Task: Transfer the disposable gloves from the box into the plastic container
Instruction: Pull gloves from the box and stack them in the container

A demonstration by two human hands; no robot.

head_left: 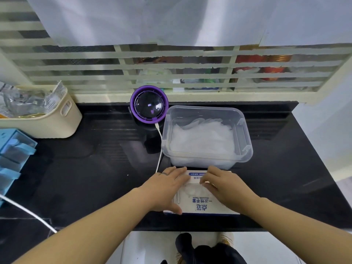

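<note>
My left hand (pixel 167 187) lies flat on the box (pixel 202 205); my right hand (pixel 222 185) pinches its flap (pixel 193 178). The tub (pixel 245 130) of gloves (pixel 202 138) sits just beyond.

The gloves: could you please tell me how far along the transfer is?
Done: a pile of gloves already lies in the plastic container. In hand: the left hand presses flat on the box while the right hand pinches at its opening flap. Left: more gloves show in that opening.

Glossy black countertop (pixel 85 178) under the left hand (pixel 167 189), cream slatted window grille (pixel 133 73) beyond it, white paper sheets (pixel 133 20) higher up, pale floor (pixel 266 248) behind it.
</note>
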